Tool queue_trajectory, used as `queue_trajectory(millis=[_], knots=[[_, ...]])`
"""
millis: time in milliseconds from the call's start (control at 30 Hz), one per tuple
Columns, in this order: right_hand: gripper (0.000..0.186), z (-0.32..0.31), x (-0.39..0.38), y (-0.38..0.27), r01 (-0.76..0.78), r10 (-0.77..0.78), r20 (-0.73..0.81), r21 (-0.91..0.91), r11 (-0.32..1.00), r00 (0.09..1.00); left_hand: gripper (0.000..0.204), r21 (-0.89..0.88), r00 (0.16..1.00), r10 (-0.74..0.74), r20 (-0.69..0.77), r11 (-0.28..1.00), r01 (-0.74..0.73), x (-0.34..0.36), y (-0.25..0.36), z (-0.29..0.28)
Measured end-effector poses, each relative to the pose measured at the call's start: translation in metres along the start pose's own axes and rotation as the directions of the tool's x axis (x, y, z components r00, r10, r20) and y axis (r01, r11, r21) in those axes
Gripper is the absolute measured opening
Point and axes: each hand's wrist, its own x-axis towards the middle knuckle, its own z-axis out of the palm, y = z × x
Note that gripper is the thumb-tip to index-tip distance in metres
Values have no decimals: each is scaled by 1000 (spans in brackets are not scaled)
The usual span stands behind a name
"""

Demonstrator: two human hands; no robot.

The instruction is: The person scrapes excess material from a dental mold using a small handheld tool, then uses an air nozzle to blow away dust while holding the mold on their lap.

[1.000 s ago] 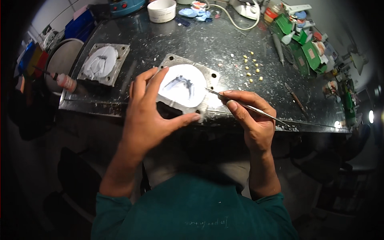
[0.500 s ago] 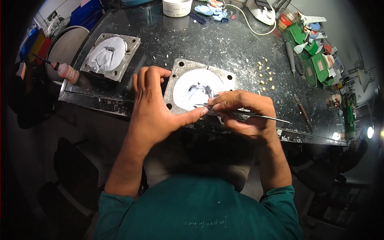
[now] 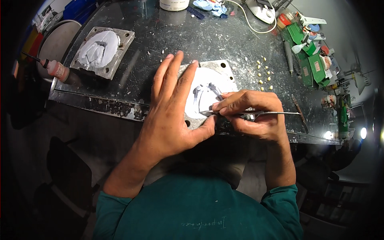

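In front of me lies a square metal dental flask half [image 3: 219, 64] with holes at its corners. White plaster [image 3: 209, 75] fills it, with a dark-edged, arch-shaped hollow in the middle. My left hand [image 3: 170, 110] rests over the flask's left side, fingers stretched out and thumb by the near edge. Between the fingertips of my right hand [image 3: 256, 112] is a thin metal carver [image 3: 280, 113], its handle pointing right. The carver's tip touches the plaster at the near end of the hollow. Part of the flask is hidden under both hands.
A second plaster-filled flask half [image 3: 100, 50] lies at the left, near a pink-liquid dropper bottle [image 3: 58, 71]. Small yellowish teeth [image 3: 260, 75] stand in rows to the right. Beyond them are a brown-handled knife [image 3: 300, 113], a handpiece [image 3: 289, 58] and green boxes [image 3: 317, 68].
My left hand has shifted right, its fingers straightening from a curl at the flask's side to lie over it. The carver has turned more level, still in my right hand.
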Motion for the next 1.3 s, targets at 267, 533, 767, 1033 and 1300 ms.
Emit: queue_trajectory(millis=[267, 533, 767, 1033, 1300], knots=[[16, -1, 5, -12, -93, 92, 22, 7, 996, 995, 93, 41, 999, 39, -2, 998, -39, 1, -1, 3], [22, 0, 10, -21, -87, 94, 63, -116, 990, 994, 88, 10, 999, 49, -14, 999, -49, 2, -5, 3], [26, 7, 2, -16, 35, -25, 56, -180, 983, 998, 85, -7, 999, 38, -14, 999, -38, 3, -3, 2], [28, 21, -7, -6, 223, -247, -4, -413, 883, 969, 82, 25, 998, 59, -8, 998, -59, 5, 1, -1], [24, 32, -12, -1, 258, -331, -64, -495, 830, 941, 79, 47, 998, 54, -17, 997, -53, 6, 3, 0]])
